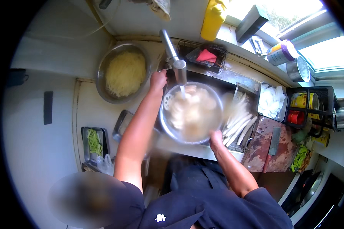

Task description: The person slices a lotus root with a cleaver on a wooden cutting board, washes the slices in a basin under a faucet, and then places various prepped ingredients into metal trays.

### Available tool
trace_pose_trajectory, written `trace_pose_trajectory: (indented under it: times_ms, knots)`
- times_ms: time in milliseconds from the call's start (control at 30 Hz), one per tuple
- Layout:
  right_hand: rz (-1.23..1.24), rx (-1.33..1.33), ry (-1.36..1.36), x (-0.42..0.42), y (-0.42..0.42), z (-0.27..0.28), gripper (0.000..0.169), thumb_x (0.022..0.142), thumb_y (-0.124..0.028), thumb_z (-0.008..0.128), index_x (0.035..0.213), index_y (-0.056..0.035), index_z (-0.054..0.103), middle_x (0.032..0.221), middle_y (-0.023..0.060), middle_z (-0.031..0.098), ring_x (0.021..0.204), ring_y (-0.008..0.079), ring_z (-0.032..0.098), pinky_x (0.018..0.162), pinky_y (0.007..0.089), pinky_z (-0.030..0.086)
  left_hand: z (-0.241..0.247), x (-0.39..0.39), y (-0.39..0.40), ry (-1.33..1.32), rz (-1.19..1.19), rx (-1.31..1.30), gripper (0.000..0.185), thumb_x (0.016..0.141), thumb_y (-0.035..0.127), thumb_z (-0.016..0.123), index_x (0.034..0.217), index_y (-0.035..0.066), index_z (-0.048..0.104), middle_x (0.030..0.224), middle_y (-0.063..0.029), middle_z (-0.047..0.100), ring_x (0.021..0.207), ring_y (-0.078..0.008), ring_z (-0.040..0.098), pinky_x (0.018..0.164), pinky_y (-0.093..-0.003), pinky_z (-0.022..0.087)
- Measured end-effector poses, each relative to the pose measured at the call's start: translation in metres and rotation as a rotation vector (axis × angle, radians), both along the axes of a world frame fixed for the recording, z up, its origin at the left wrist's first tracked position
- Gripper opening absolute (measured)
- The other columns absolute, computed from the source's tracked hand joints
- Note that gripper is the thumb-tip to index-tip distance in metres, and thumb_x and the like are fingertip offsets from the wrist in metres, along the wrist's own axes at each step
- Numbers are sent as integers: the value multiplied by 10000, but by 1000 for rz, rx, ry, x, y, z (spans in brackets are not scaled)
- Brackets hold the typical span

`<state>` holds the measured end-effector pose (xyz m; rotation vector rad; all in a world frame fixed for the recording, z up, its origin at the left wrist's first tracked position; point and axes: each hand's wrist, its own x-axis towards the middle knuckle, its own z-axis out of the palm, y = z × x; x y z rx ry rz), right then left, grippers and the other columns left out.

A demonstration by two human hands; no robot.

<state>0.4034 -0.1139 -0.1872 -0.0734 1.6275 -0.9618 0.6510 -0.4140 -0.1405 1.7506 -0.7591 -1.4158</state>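
Observation:
A round metal bowl of water and pale sliced pieces, at least one of them a lotus root slice, is in front of me over the sink. Water runs into it from the metal faucet. My left hand is closed at the faucet's lever, left of the spout. With my right hand I grip the bowl's near right rim; its fingertips are partly hidden. The bowl's contents look blurred. Long white peeled roots lie in a rack right of the bowl.
Left stand a basin of pale yellow shreds and a tray of cut green vegetables. Right are a tray of white slices, a cleaver on a worn chopping board, and a black rack with cans. A wire basket sits behind the faucet.

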Motion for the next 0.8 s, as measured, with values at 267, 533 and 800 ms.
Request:
trace_pose_trajectory:
  times_ms: [267,533,800]
  knots:
    - [69,-49,-51,3,5,37,366,798,-29,627,1160,-2,671,875,78,693,657,182,630,508,326,486,-1,4,-12,-50,-14,45,293,979,294,706,995,3,737,903,-80,718,796,-183,668,680,-362,538]
    - [133,-114,-32,-12,-13,25,338,796,-47,639,1130,-6,675,868,72,693,680,176,635,524,322,488,-40,-9,-26,166,162,-115,258,1008,377,664,1046,123,696,897,-45,694,747,-185,668,637,-372,537]
    - [150,-163,-85,9,-16,29,333,797,-51,643,1125,0,675,860,65,694,666,171,625,518,312,482,-84,97,-75,250,88,-24,145,929,213,734,980,87,684,897,-57,682,802,-230,680,678,-406,565]
